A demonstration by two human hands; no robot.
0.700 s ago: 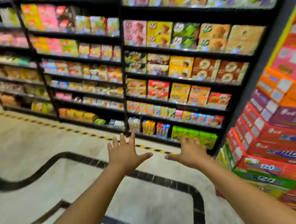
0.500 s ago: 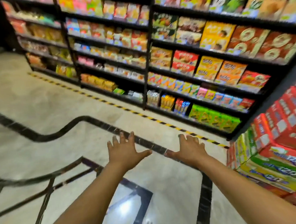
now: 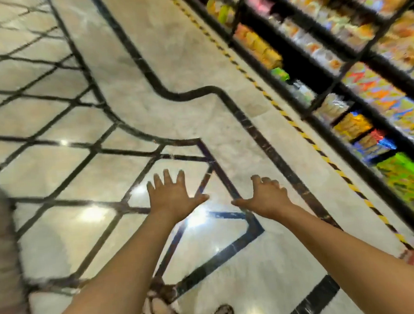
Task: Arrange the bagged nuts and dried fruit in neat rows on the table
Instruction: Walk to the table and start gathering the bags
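The grip is empty on both sides. The left hand [image 3: 173, 198] has its fingers spread wide with the thumb out. The right hand [image 3: 265, 197] is relaxed, fingers a little bent, pinching nothing. Both reach forward, palms down, over the floor [image 3: 194, 59] in the lower middle of the frame, near each other but apart. With nothing in reach, they are probably held out in readiness or for balance, not to take anything. The bagged nuts and dried fruit cannot be made out: the shelves [image 3: 341, 56] along the upper right carry bright packets, too blurred to name. No tabletop shows. A yellow-and-black strip [image 3: 294, 126] runs on the floor along the foot of the shelves. By my judgement the arranging has not begun, and the goods and tabletop must first be reached.
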